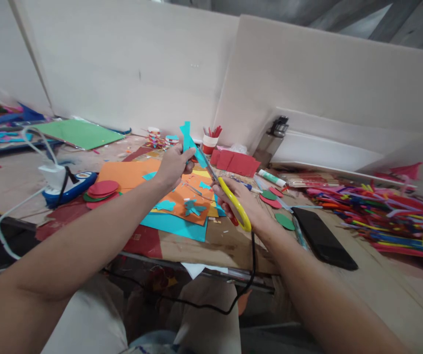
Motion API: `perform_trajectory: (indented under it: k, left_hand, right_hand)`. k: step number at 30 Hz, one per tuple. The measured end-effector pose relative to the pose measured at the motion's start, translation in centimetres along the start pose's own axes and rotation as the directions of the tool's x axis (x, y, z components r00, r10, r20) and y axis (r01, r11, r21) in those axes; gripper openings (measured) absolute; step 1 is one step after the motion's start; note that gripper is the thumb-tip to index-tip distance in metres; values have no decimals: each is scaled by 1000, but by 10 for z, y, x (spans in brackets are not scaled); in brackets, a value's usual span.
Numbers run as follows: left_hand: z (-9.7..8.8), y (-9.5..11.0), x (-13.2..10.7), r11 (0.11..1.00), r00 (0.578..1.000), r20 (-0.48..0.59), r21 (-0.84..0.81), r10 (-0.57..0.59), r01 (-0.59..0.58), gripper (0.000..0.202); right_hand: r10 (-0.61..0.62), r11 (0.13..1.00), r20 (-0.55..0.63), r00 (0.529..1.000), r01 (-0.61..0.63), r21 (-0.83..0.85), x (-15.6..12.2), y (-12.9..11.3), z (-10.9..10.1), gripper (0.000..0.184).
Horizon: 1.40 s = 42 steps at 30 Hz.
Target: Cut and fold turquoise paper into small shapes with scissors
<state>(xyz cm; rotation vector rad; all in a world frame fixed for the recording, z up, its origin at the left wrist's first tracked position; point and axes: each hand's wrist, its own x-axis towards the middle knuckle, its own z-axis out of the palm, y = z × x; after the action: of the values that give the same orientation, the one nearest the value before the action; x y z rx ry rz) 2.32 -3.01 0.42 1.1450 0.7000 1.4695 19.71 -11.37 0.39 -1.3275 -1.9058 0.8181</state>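
Just above the orange sheet (130, 174), the left hand (174, 166) is clenched on a teal paper strip (188, 140), with thumb and fingers pinching its lower part. The strip stands nearly upright. Its long axis runs from the hand up and slightly right, and its free end points at the white wall beyond the sheet's far edge. It looks thin and matte, with a jagged cut outline.

The right hand (246, 206) hovers over the sheet's right edge, fingers closed through the glossy yellow plastic loops of the scissors (229, 196). Their long axis slants from the handles, nearer the person, up and left to the metal blades. The tips point at the strip and reach its lower right edge, just beside the left hand's fingers. I cannot tell whether the blades are parted. The strip thus sits inside the left hand's grip, up and left of the right hand, which does not touch it.

Small teal cut shapes lie on the sheet, which rests on a brown bench (380, 275). Left of the sheet is a stack of round red and green discs (102, 189). Right of it lie a white glue stick (272, 178) and a flat black phone (324, 238). Farther right is a heap of fuzzy pipe cleaners (380, 211) in many colours. Beyond its far right corner stands a cup (210, 142) holding red sticks.
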Motion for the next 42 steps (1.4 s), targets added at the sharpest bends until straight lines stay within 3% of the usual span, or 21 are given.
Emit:
perform_trajectory:
  k: [19, 42]
  left_hand:
    - [-1, 1, 1, 1000, 1000, -15, -1, 20, -20, 19]
    - [-1, 1, 0, 1000, 1000, -18, -4, 0, 0, 21]
  right_hand:
    - [65, 988, 61, 996, -73, 136, 2, 5, 3, 38]
    - [26, 997, 31, 999, -28, 73, 0, 3, 2, 38]
